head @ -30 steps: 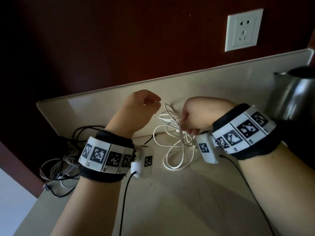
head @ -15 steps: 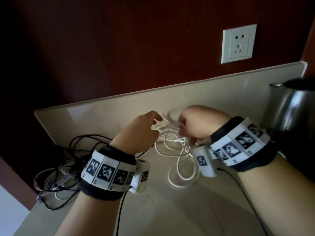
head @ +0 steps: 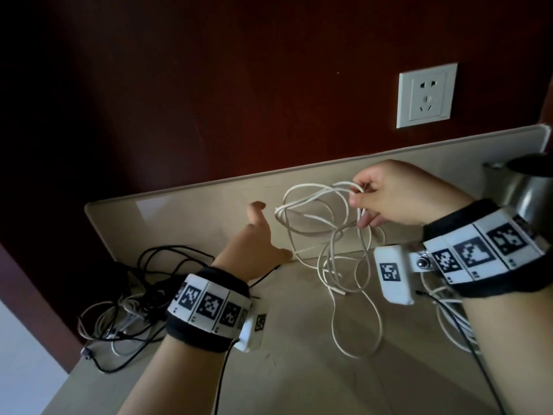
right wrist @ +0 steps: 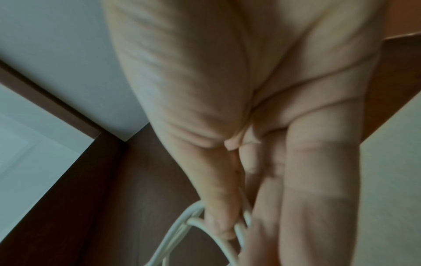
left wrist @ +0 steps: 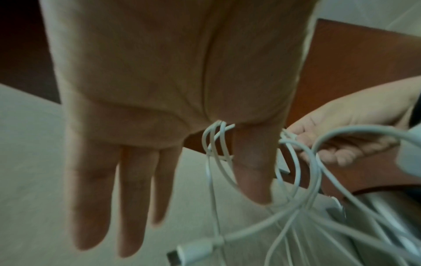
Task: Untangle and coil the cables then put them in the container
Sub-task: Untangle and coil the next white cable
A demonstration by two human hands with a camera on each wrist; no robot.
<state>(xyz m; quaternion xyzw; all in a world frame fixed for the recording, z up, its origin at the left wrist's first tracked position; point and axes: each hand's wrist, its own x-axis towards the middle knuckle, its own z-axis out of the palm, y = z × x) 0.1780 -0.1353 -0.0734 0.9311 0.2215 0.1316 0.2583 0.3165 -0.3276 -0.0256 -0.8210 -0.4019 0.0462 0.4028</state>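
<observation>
Hands hold a tangled white cable [head: 326, 223] above a beige counter [head: 299, 369]. Right hand [head: 398, 196] pinches several strands between thumb and fingers, while the left hand [head: 254, 241] has straight, spread fingers with loops hooked in the gap beside its thumb. Loose loops hang down to the counter between the wrists. More tangled black and white cables [head: 125, 310] lie at the counter's left edge.
</observation>
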